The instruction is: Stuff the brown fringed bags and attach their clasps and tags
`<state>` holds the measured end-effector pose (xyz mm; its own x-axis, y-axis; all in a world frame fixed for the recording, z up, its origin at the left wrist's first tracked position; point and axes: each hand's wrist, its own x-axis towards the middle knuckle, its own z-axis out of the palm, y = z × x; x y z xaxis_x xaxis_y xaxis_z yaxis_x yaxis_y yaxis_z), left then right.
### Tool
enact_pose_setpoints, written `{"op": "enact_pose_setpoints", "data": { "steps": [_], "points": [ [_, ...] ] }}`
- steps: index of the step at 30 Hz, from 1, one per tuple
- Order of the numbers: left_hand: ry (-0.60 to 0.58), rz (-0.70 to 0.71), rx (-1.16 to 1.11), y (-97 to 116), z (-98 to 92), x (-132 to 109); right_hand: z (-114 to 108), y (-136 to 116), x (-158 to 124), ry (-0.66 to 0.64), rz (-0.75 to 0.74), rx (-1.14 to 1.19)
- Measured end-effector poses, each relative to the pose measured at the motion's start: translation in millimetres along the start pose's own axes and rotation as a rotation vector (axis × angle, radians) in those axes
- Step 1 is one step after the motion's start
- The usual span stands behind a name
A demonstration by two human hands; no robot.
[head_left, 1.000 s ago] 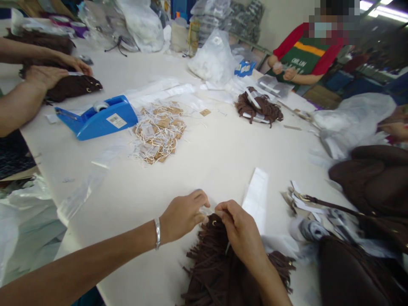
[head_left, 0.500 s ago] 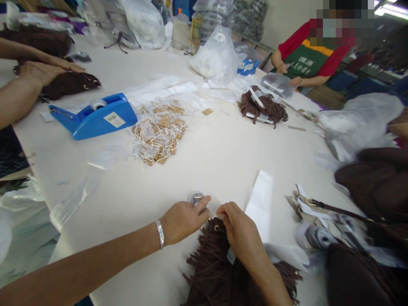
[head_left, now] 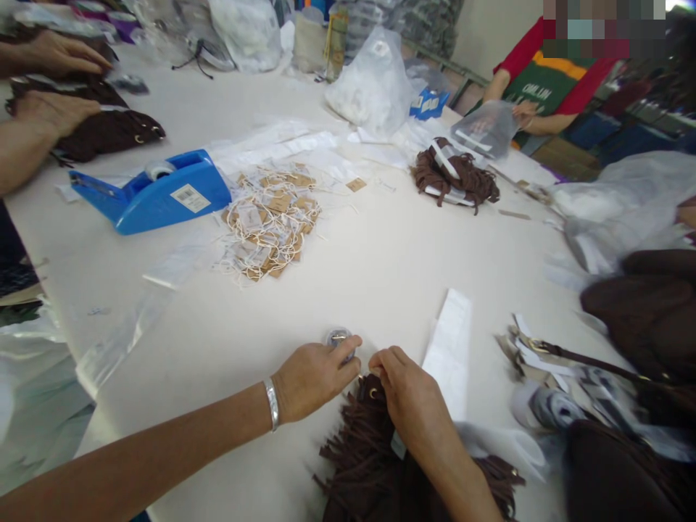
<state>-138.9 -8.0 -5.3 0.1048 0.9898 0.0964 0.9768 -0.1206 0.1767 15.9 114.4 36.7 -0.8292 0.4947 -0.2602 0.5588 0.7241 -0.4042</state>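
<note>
Left grip (head_left: 312, 380) shifted, right grip (head_left: 412, 395) over bag (head_left: 359, 464)

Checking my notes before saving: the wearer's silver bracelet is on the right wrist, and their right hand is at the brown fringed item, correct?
Not quite: the head view shows the silver bracelet on the wrist of the left hand. The right hand is indeed at the brown fringed item.

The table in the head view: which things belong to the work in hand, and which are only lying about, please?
In hand, it seems:
brown fringed piece, under the right hand
small clear and metallic piece, at the left hand

Lying about, untouched by these hands:
blue tape dispenser
tag pile
white strip
brown bundle with white bands
</note>
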Motion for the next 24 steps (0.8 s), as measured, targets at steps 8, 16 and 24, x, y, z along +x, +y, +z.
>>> {"op": "enact_pose_setpoints", "data": {
  "steps": [8, 16, 24],
  "points": [
    [0.032, -0.021, -0.043, 0, 1.9, 0, -4, -2, 1, -0.036, -0.004, 0.025],
    [0.006, 0.009, 0.025, 0, 0.1, 0, -6, -7, 6, -0.085, 0.006, -0.017],
    [0.099, -0.083, -0.039, 4, 9.7, -1, -9, -12, 6, -0.147, 0.035, -0.004]
  ]
}}
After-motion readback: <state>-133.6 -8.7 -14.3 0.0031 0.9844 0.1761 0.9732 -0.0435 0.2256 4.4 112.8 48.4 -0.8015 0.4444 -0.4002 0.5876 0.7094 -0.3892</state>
